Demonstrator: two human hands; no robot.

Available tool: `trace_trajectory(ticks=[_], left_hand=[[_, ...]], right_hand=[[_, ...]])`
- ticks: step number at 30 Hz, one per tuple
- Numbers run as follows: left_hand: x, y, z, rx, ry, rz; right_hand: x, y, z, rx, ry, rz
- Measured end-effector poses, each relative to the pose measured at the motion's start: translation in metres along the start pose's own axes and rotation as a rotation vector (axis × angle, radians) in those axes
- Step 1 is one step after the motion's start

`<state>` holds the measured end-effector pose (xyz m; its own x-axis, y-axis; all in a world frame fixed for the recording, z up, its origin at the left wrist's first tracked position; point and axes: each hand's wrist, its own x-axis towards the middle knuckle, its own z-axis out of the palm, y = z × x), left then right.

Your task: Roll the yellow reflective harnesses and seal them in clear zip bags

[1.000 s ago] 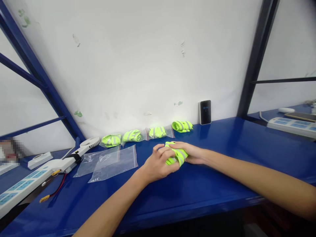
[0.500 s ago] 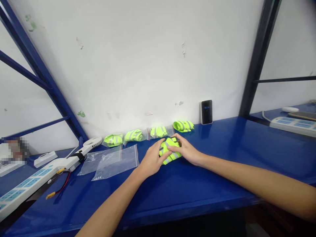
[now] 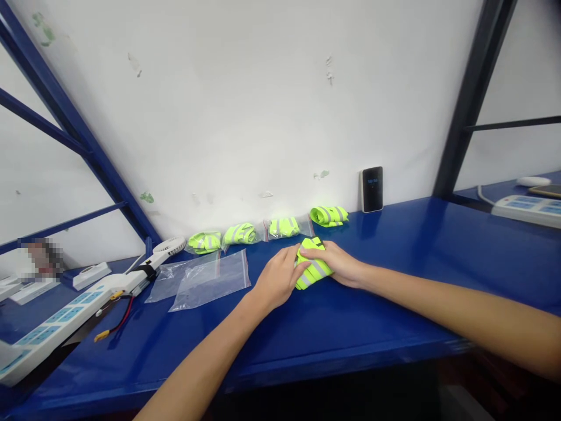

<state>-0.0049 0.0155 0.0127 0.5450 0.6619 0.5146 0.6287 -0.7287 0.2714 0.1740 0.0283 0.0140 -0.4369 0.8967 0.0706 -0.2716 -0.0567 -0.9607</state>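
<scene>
Head view: folded neon-yellow reflective vest grasped between left hand and right hand, fingers closed over it, on blue workbench. Row of folded vests seen at 12 o'clock; clear zip bag at 9 o'clock.

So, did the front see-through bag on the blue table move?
No. The clear zip bag sits in the same spot beside the small white fan. Only the head camera's view shifted.
</scene>
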Motion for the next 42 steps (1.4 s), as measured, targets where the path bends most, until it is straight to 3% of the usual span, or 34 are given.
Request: trace_trajectory(ticks=[4,6,10,14,17,21,23,26,29,32,39,42], left_hand=[[-0.002,-0.006,-0.032,-0.02,-0.165,0.105],[-0.007,-0.015,-0.054,0.05,-0.291,0.074],[-0.03,-0.058,-0.09,0.195,-0.333,-0.153],[-0.055,-0.101,-0.102,0.256,-0.482,-0.363],[-0.054,-0.104,-0.098,0.226,-0.471,-0.38],[-0.03,-0.074,-0.081,0.216,-0.31,-0.231],[-0.014,-0.058,-0.069,0.186,-0.288,-0.137],[0.007,-0.044,-0.048,0.151,-0.329,-0.038],[0.019,-0.042,-0.03,0.1,-0.445,-0.054],[0.018,-0.046,-0.02,0.008,-0.447,-0.082],[0.005,-0.045,-0.013,-0.008,-0.244,-0.122],[0.006,-0.039,-0.009,0.019,-0.168,-0.098]], right_hand=[[0.002,0.003,0.0,-0.18,0.107,-0.172],[0.003,0.004,-0.001,-0.25,0.153,-0.198],[0.002,-0.003,-0.009,-0.348,0.224,-0.221],[0.003,-0.013,-0.021,-0.447,0.384,-0.308],[0.004,-0.016,-0.023,-0.478,0.475,-0.304],[0.005,-0.015,-0.015,-0.392,0.402,-0.302],[0.006,-0.016,-0.012,-0.318,0.375,-0.326],[0.008,-0.02,-0.013,-0.224,0.366,-0.355],[0.01,-0.023,-0.022,-0.212,0.423,-0.355],[0.015,-0.02,-0.03,-0.246,0.467,-0.344],[0.024,-0.003,-0.034,-0.342,0.574,-0.34],[0.025,0.003,-0.035,-0.342,0.564,-0.317]])
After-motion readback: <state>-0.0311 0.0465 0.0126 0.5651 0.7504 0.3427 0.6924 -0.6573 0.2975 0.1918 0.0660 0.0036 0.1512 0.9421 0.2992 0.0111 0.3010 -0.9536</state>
